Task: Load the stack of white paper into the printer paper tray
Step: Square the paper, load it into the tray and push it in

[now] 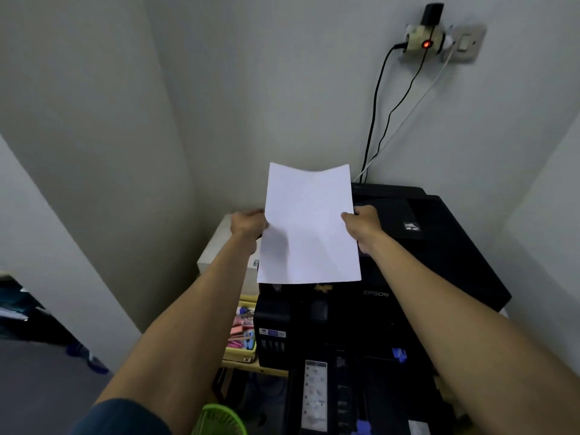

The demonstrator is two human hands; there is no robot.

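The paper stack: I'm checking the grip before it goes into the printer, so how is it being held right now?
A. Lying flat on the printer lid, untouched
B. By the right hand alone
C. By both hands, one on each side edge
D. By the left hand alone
C: the left hand grips the left edge of the paper stack and the right hand grips its right edge, above the black printer.

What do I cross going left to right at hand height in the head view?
Left hand → white paper → right hand → black printer. Both hands grip the paper's side edges, and the paper is held above the printer's left part.
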